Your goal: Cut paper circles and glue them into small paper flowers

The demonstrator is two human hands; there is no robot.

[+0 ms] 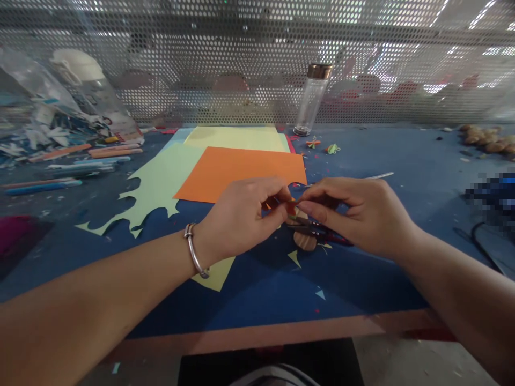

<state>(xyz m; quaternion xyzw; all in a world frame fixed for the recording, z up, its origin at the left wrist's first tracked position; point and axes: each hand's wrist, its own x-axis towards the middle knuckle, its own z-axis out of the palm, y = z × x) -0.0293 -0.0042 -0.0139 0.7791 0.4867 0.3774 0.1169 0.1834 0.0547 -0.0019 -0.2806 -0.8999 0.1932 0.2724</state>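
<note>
Between the fingertips of both hands is a small orange piece of paper (292, 207), mostly covered by the fingers. My left hand (251, 214), with a silver bangle at the wrist, pinches it from the left. From the right, my right hand (356, 214) pinches the same piece. Dark scissors (311, 229) lie just below the fingers, partly over a round brownish wooden piece (304, 240). Behind my left hand lies an orange sheet (241, 169) with a cut corner. Under it are a pale green sheet (155, 185) with scalloped cut-outs and a yellow sheet (237, 135).
A glass bottle (311, 102) stands at the back by a perforated metal screen (225, 59). Two small folded paper pieces, one green (332, 149), lie near it. Paper strips (100, 161) and a white-capped bottle (96, 91) are at left. Paper scraps (295, 259) lie in front.
</note>
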